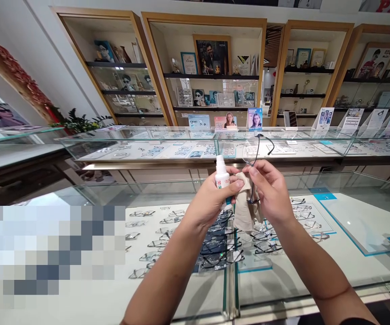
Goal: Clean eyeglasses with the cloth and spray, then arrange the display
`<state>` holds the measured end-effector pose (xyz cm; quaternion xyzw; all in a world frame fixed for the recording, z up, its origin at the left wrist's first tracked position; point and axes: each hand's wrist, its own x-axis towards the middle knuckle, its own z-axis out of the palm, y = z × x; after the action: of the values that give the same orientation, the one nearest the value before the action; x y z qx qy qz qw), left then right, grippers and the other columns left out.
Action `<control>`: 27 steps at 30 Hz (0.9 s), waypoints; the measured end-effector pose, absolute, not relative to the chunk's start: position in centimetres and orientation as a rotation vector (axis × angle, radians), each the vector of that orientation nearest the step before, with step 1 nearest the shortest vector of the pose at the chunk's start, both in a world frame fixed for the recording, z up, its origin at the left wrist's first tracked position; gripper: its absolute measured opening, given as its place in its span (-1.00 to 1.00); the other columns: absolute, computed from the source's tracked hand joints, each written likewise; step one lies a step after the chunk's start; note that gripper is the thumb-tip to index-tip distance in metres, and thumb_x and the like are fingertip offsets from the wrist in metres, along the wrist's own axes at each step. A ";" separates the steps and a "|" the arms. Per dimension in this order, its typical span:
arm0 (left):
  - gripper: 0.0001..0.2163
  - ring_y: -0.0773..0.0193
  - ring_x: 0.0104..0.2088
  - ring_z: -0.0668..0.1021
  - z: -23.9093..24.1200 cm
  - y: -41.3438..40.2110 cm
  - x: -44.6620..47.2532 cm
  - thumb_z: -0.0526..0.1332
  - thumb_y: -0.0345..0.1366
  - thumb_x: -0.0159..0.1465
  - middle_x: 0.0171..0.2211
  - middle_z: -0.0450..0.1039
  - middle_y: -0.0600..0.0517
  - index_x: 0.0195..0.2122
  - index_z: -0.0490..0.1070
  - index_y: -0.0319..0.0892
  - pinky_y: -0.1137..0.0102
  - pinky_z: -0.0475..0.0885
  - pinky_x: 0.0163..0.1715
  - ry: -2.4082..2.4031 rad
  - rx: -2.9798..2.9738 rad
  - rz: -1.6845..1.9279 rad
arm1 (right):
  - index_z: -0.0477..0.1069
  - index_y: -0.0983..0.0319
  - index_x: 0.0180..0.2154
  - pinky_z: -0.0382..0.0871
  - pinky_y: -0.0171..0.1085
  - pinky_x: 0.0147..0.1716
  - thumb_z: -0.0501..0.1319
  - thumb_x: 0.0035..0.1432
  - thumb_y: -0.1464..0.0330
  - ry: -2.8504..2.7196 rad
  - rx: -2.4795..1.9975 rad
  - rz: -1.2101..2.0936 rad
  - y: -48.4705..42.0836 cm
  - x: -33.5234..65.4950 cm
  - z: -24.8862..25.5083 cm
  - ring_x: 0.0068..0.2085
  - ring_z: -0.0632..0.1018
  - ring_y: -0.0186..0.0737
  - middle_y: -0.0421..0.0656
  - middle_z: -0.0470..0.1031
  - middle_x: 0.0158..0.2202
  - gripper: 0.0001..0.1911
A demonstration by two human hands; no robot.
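In my left hand (211, 196) is a white spray bottle (220, 174), upright, its nozzle pointing up, with a printed label. The same hand also pinches a beige cloth (244, 216) that hangs down between my hands. My right hand (272, 189) is closed on a pair of eyeglasses (256, 151) with a thin dark frame, held turned on end. One temple sticks out to the upper right, and the lower part of the frame lies against the cloth. Both hands are above the glass display case, close together.
Below lies a glass display case (337, 271) with rows of eyeglasses (169, 220) inside. A second glass counter (140, 158) runs across, with small advertising cards (254, 119) on top. Wooden shelves (204, 20) line the wall. A plant (80, 123) stands left; a blurred patch covers the lower left.
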<state>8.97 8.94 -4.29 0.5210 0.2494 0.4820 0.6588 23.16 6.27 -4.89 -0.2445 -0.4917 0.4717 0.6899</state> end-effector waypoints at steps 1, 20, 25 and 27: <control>-0.39 0.46 -0.54 0.38 -4.4 9.0 9.0 0.67 -0.05 -0.14 -0.50 0.37 0.20 -0.23 0.36 -0.15 0.52 0.29 -0.57 0.570 1.209 1.097 | 0.45 0.11 -0.30 0.63 -0.22 -0.41 0.53 0.04 0.01 -1.104 -0.554 1.031 6.3 23.2 -4.9 -0.33 0.57 -0.25 -0.22 0.59 -0.24 -0.58; -0.51 0.42 -0.62 0.28 -4.2 9.6 7.6 0.52 0.15 0.00 -0.62 0.24 0.16 -0.50 0.39 -0.15 0.47 0.13 -0.66 0.785 1.654 1.023 | 0.50 0.11 -0.28 0.49 -0.20 -0.11 0.48 0.14 0.06 -1.166 -0.606 0.839 6.3 23.3 -5.3 -0.21 0.53 -0.24 -0.21 0.55 -0.26 -0.67; -0.52 0.45 -0.59 0.27 -4.1 9.8 8.0 0.62 0.00 -0.15 -0.58 0.28 0.17 -0.46 0.42 -0.15 0.50 0.19 -0.66 0.636 1.433 0.995 | 0.48 0.11 -0.28 0.54 -0.18 -0.08 0.48 0.13 0.03 -1.170 -0.585 0.889 6.5 23.4 -5.4 -0.17 0.58 -0.22 -0.19 0.60 -0.21 -0.65; -0.54 0.46 -0.58 0.28 -4.1 9.8 8.1 0.63 -0.09 -0.16 -0.57 0.30 0.17 -0.41 0.43 -0.16 0.50 0.20 -0.65 0.601 1.359 0.973 | 0.48 0.11 -0.27 0.56 -0.18 -0.10 0.50 0.10 0.01 -1.149 -0.566 0.941 6.5 23.4 -5.4 -0.16 0.61 -0.21 -0.19 0.62 -0.18 -0.62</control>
<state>8.11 9.81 -4.10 0.5936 0.2625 0.4251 0.6309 23.38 6.54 -5.39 -0.2542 -0.5159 0.4224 0.7005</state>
